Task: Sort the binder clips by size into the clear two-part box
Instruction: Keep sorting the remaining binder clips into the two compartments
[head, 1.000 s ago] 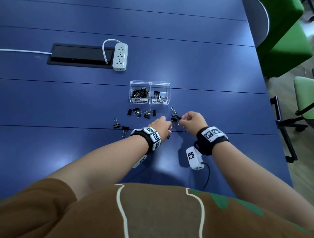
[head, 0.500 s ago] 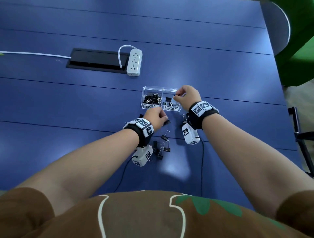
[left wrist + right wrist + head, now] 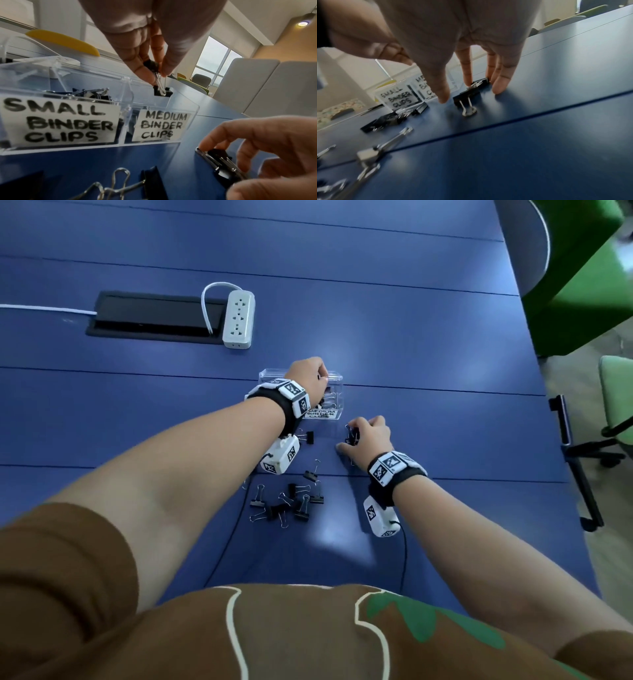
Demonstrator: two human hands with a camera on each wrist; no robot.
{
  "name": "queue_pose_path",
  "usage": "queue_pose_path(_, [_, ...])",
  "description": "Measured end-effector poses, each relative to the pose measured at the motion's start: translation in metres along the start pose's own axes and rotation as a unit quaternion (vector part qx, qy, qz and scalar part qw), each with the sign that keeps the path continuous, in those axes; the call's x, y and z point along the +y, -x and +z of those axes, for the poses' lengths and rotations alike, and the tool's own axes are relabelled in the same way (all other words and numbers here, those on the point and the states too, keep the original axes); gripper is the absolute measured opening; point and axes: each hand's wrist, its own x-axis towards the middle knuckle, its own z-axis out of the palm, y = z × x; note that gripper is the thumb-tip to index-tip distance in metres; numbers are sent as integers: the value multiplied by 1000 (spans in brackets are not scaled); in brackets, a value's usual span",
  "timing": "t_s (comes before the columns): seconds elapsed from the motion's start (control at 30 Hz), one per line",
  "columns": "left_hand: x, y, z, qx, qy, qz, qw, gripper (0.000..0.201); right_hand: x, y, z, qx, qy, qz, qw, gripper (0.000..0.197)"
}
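The clear two-part box [image 3: 335, 405] stands mid-table, labelled SMALL BINDER CLIPS and MEDIUM BINDER CLIPS; my left wrist hides its small side in the head view. Above the medium compartment [image 3: 159, 125] my left hand [image 3: 321, 378] pinches a black binder clip [image 3: 162, 91] by its wire handles. My right hand [image 3: 349, 440] is down on the table right of the box, near-straight fingertips [image 3: 468, 81] touching two black clips [image 3: 466, 96], thumb lifted clear. Several loose clips [image 3: 287, 503] lie near me, one more [image 3: 307, 437] by my left wrist.
A white power strip [image 3: 238, 320] and a black cable hatch [image 3: 150, 318] lie beyond the box. Green chairs [image 3: 582, 275] stand past the blue table's right edge [image 3: 534, 392]. Thin black wrist-camera cables [image 3: 404, 556] trail toward my body.
My left hand rose from the table in front of the box to above the medium compartment with a clip. My right hand came back from the box down to clips on the table.
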Motion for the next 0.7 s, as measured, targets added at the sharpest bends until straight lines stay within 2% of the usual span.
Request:
queue_pose_path(0.1, [1, 1, 5, -13, 0, 8, 1000, 16, 3, 6, 7, -2, 15, -31, 999, 34])
queue_pose_path(0.33, [-9, 25, 9, -26, -1, 82, 996, 15, 2, 7, 8, -6, -24, -63, 998, 12])
queue_pose_path(0.5, [-39, 53, 29, -102, -67, 105, 987, 17, -3, 8, 3, 4, -115, -57, 992, 3])
queue_pose_path(0.63, [-62, 68, 44, -120, -144, 116, 975, 30, -17, 5, -18, 19, -254, -42, 966, 15])
queue_pose_path(0.7, [-68, 72, 46, -124, -164, 105, 973, 31, -27, -1, -30, 32, -277, -53, 959, 17])
